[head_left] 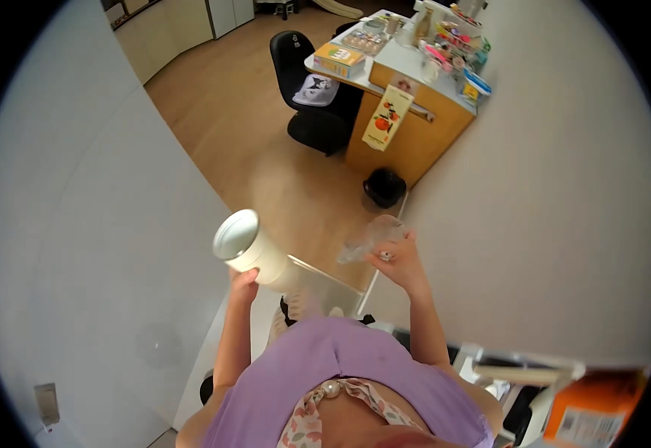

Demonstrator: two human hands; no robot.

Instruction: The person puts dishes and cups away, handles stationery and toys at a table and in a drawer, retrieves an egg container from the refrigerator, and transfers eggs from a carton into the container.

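Note:
My left hand [245, 284] is wrapped around a cream-coloured tumbler [264, 260]. The tumbler leans to the upper left, its wide mouth uncovered and its pale inside showing; its lower end is blurred. Out to the right, my right hand [401, 263] pinches a clear, see-through plastic piece [370, 237]. Whether that piece is a lid, a cup or a bag I cannot tell. A ring-like spot shows at the fingers. The two hands are apart, both held in front of my body.
A doorway opens ahead between a grey wall or door panel [101, 194] and a pale wall [549, 209]. Beyond it stand a black bin [384, 187], a black chair [293, 63] and a cluttered desk [400, 61]. At lower right is an orange box [594, 407].

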